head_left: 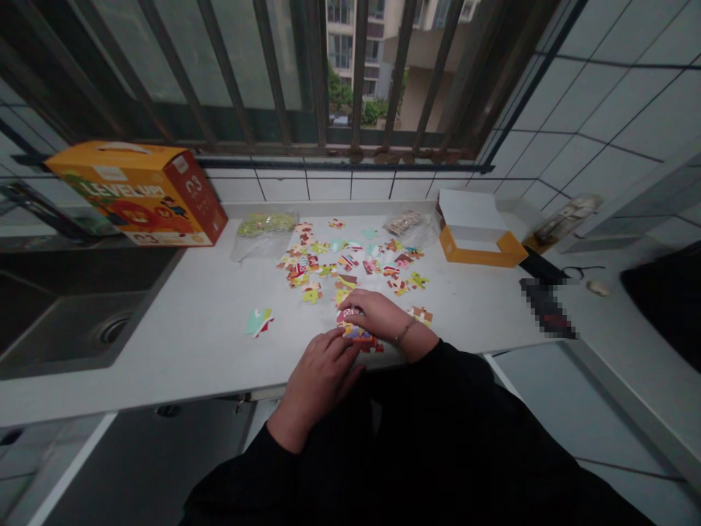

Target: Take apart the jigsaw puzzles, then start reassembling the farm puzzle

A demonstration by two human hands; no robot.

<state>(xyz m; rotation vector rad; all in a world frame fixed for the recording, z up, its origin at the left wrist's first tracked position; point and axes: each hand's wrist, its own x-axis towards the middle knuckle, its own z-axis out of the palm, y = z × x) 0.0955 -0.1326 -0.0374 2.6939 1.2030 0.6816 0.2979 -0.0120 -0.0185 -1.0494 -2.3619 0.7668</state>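
A small joined patch of jigsaw puzzle pieces (361, 334), red, purple and yellow, lies on the white counter close to its front edge. My right hand (379, 315) curves over the top of it, with thumb and index finger closed on a piece at its upper left. From the lower left, my left hand (323, 372) has its fingers pressed together on the patch's left edge; my fingers cover part of the picture. Just beyond my hands is a spread of loose puzzle pieces (299, 267). A green and red piece (259, 321) lies apart to the left.
An orange carton (136, 193) stands at the back left beside the sink (66, 321). Plastic bags of pieces (266, 223) (405, 221) lie along the wall. An opened white and orange box (482, 252) sits at the back right, near a blurred dark object (548, 307).
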